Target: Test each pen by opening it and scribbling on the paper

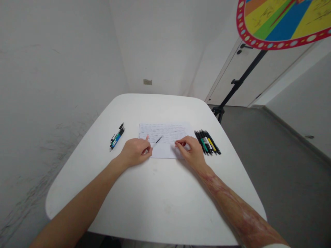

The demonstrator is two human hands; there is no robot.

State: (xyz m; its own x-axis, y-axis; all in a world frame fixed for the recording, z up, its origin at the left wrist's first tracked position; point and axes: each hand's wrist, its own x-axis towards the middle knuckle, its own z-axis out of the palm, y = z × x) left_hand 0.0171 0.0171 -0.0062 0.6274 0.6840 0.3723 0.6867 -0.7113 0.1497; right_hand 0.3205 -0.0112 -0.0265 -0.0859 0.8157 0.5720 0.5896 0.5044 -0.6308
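Observation:
A thin pen refill (158,140), clear near the fingers and dark towards its far end, slants up and right over the written sheet of paper (165,151). My left hand (136,151) pinches its near end between thumb and fingers. Across the sheet, by its right side, my right hand (190,150) is closed in a pinch; whatever lies between those fingertips is too small to make out. Just right of that hand lies a row of several pens (207,142), mostly black, with green, white and yellow parts. Left of my left hand is a small group of pens (117,137), blue and black.
Everything lies on a white table (165,199) with rounded corners. White walls stand at the left and behind it. Beyond the right edge, a black stand (236,84) carries a colourful wheel (284,20) in front of a door.

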